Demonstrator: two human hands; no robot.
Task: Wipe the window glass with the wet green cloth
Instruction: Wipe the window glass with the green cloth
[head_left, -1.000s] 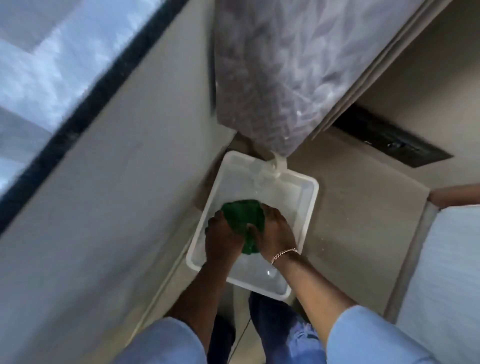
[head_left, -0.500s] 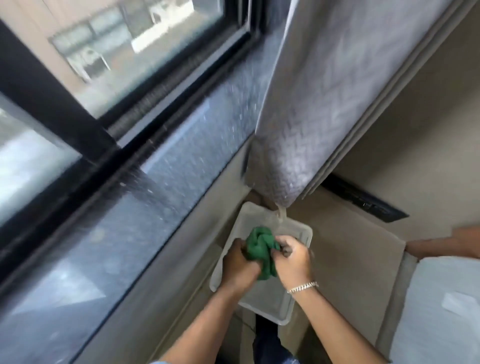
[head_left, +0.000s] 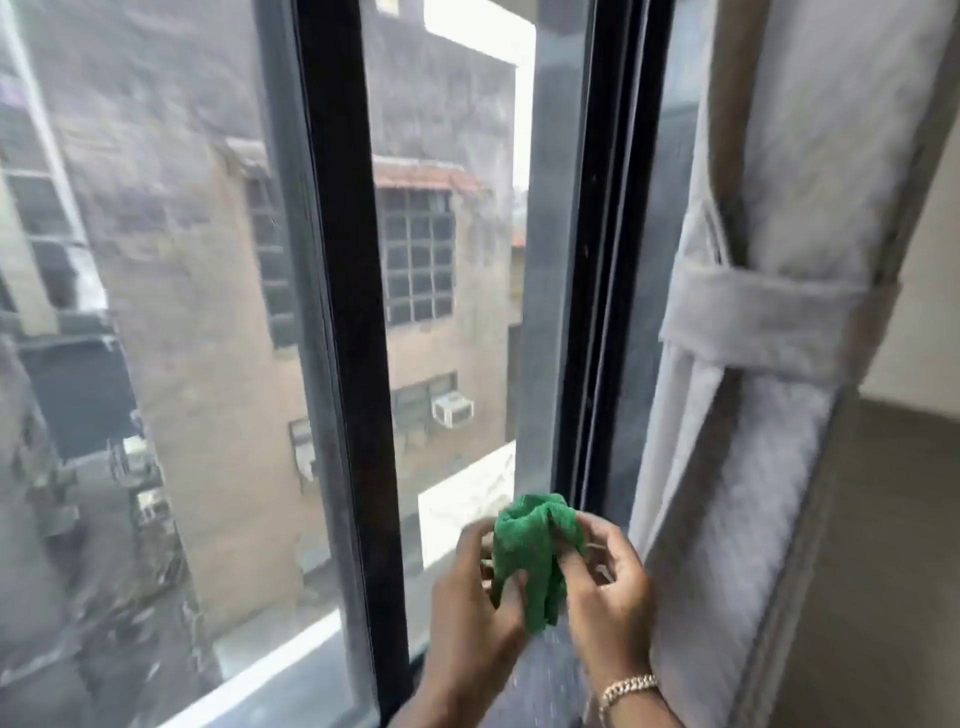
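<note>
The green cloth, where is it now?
In the head view, the green cloth is bunched low and right of centre, held between the left hand and right hand, before the window glass.

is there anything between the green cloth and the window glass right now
Nothing visible. Both hands, left hand and right hand, hold the bunched green cloth in front of the glass. The tied curtain hangs off to the right, clear of the pane.

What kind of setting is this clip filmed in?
Probably an upper-floor room in a city flat or hotel: a black-framed sliding window faces older buildings seen from above, a tied-back grey curtain hangs beside it, and both hands hold a green cloth near the glass.
</note>
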